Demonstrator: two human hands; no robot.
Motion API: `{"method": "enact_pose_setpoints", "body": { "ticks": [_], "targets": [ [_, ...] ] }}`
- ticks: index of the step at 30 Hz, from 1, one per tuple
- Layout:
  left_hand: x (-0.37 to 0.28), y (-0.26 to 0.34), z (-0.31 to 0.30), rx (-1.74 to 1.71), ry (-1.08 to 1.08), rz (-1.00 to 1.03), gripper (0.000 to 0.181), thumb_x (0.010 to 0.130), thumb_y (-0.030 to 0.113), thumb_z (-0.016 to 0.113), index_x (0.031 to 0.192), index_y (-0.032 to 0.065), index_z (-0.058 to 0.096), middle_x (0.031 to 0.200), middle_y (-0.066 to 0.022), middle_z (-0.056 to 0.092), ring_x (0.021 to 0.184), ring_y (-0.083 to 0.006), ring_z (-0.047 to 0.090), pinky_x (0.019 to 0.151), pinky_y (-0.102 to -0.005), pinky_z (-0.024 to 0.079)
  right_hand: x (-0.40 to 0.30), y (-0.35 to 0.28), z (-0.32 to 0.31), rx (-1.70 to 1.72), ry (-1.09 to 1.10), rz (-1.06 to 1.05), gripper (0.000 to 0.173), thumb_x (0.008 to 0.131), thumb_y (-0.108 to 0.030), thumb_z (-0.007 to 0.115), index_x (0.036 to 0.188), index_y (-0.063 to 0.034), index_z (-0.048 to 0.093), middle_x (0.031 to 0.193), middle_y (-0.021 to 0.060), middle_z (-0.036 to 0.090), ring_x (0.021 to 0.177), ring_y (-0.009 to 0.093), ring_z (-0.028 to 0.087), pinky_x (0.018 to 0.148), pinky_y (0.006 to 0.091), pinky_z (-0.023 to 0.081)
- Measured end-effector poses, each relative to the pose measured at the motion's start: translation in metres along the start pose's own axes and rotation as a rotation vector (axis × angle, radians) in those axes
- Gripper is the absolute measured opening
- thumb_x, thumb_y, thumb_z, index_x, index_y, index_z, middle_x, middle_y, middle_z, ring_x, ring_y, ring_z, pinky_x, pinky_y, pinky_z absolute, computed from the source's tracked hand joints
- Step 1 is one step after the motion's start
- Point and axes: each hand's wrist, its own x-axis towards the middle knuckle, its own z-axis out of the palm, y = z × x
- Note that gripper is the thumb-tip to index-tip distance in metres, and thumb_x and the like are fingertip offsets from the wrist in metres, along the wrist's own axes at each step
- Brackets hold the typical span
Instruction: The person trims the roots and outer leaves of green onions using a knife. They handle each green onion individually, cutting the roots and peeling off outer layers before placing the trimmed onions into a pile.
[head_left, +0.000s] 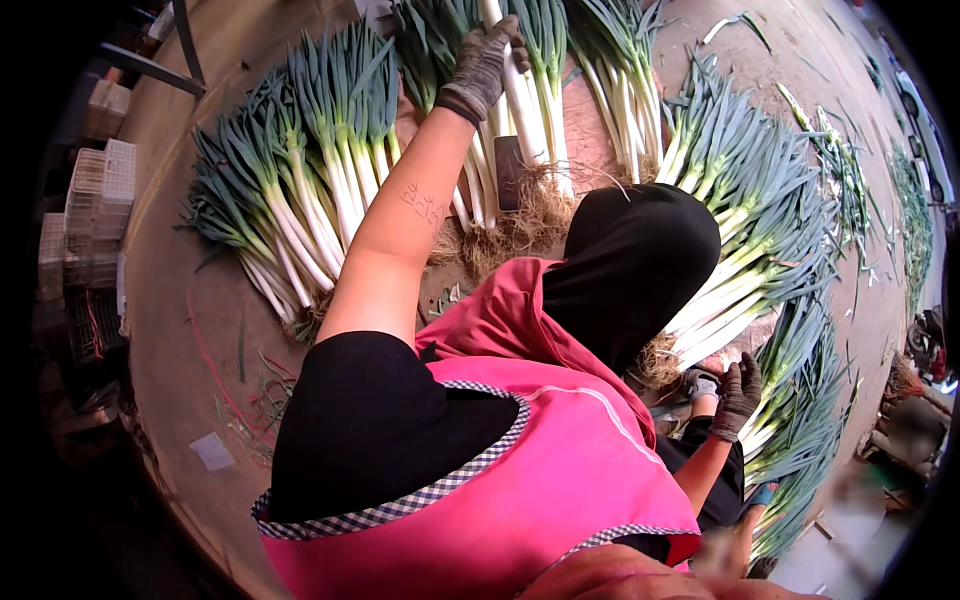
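Observation:
My left hand (487, 67), in a grey-brown knitted glove, reaches forward with its fingers closed around the thick white stalk of a long green onion (529, 124). Its shaggy roots (544, 202) hang over other roots below. Just left of that stalk is a dark flat rectangular object (508, 174), perhaps a phone. At the right, my gloved right hand (739, 397) has its fingers apart and holds nothing visible. It is beside a heap of green onions (787, 390); whether it touches them I cannot tell.
Onion bundles (330, 142) fan out on the floor around my black-clad knee (637, 255). Another person's gloved hand (701, 384) is close to my right hand. Plastic crates (101, 195) are stacked at the left. Leaf scraps (844, 172), red string (214, 367) and paper (212, 451) litter the floor.

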Motion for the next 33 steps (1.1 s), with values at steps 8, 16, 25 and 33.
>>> {"method": "enact_pose_setpoints", "body": {
  "ticks": [8, 16, 25, 33],
  "targets": [
    [-0.122, -0.257, -0.298, 0.537, 0.396, -0.586, 0.045, 0.083, 0.008, 0.056, 0.123, -0.003, 0.037, 0.1, -0.012, 0.057, 0.079, -0.0201, 0.058, 0.066, -0.031, 0.049, 0.0, 0.047, 0.014, -0.033, -0.235, 0.13, 0.026, 0.084, -0.002, 0.057, 0.11, 0.0003, 0.056, 0.078, 0.0002, 0.055, 0.067, 0.008, 0.049, 0.06, 0.0203, 0.041],
    [-0.146, -0.246, -0.273, 0.959, 0.569, -0.407, 0.041, 0.086, 0.025, 0.06, 0.115, -0.0023, 0.052, 0.081, -0.0053, 0.062, 0.073, -0.016, 0.053, 0.068, -0.0308, 0.043, 0.013, 0.072, 0.008, -0.104, -0.364, 0.21, 0.03, 0.082, -0.003, 0.059, 0.112, 0.0004, 0.056, 0.073, 0.0018, 0.056, 0.063, 0.011, 0.052, 0.059, 0.0216, 0.044],
    [-0.097, -0.165, -0.206, 0.8, 0.367, -0.44, 0.024, 0.087, 0.024, 0.057, 0.102, 0.0054, 0.056, 0.09, -0.0049, 0.062, 0.07, -0.0132, 0.057, 0.062, -0.0263, 0.045, 0.062, 0.042, -0.007, -0.499, -0.393, 0.31, 0.045, 0.081, -0.03, 0.064, 0.118, -0.0054, 0.055, 0.092, 0.0131, 0.064, 0.077, 0.021, 0.061, 0.072, 0.0337, 0.048],
    [-0.057, -0.026, 0.215, 0.064, -0.217, -0.239, 0.042, 0.094, 0.02, 0.044, 0.125, -0.0071, 0.038, 0.129, -0.0221, 0.041, 0.122, -0.0325, 0.04, 0.106, -0.0456, 0.031, 0.14, 0.072, 0.046, 0.025, -0.197, 0.465, 0.034, 0.086, -0.021, 0.06, 0.113, 0.0, 0.056, 0.082, 0.009, 0.063, 0.063, 0.014, 0.058, 0.056, 0.0255, 0.048]
  ]
}}
